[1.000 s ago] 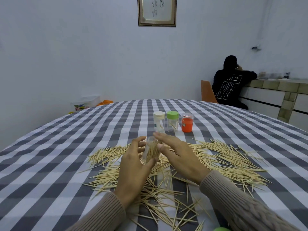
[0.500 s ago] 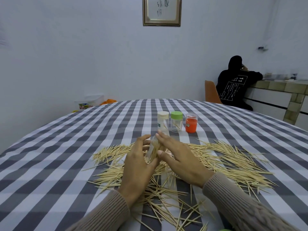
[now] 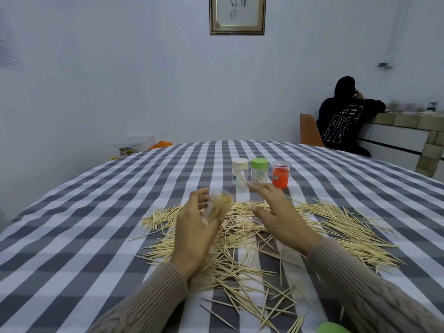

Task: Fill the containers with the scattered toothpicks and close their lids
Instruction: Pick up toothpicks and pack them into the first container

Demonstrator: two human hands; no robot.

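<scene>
My left hand holds a clear, lidless container packed with toothpicks, tilted away from me above the table. My right hand hovers to its right with fingers spread, holding nothing. Scattered toothpicks cover the checked tablecloth under and around both hands. Behind them stand three containers in a row: one with a cream lid, one with a green lid, and an orange one. A green lid peeks in at the bottom edge.
The round table has a grey and white checked cloth. A person in a black hoodie sits on an orange chair at the back right, by a tiled counter. A plastic box sits beyond the table's far left edge.
My right hand has drawn away from the mouth of the container to the right and spread its fingers. The left hand still holds the container.
</scene>
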